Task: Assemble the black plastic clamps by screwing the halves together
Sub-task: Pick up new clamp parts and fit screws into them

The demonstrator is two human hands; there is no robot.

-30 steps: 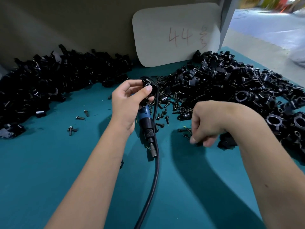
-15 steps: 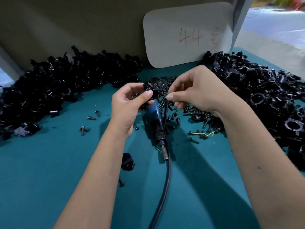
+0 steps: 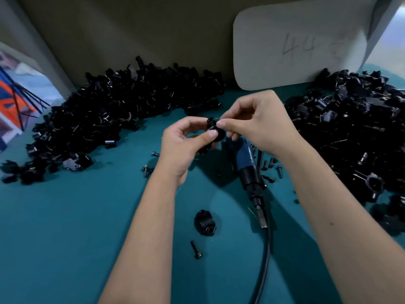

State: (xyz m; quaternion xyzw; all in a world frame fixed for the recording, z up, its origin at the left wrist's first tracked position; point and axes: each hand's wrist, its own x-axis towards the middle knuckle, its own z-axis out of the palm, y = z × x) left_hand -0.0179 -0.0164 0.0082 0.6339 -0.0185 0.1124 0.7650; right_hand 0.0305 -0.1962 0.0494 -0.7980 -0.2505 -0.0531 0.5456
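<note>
My left hand (image 3: 182,145) holds a black plastic clamp (image 3: 213,130) above the teal table, thumb pressed on its front. My right hand (image 3: 256,126) pinches at the top of the same clamp with thumb and forefinger; whatever sits between those fingertips is too small to make out. A single clamp half (image 3: 205,222) lies on the table below my hands, with a loose black screw (image 3: 196,250) just in front of it. A blue powered screwdriver (image 3: 247,163) lies on the table under my right hand.
A large heap of black clamp parts (image 3: 114,119) fills the left back of the teal table (image 3: 65,227); another heap (image 3: 355,137) fills the right. Loose screws (image 3: 270,168) lie near the tool. Its black cable (image 3: 264,264) runs toward me. A white card (image 3: 295,44) leans at the back.
My right hand rose from the table near the right heap and came to the clamp in my left hand. The camera view shifted, so the clamp half and screw show below.
</note>
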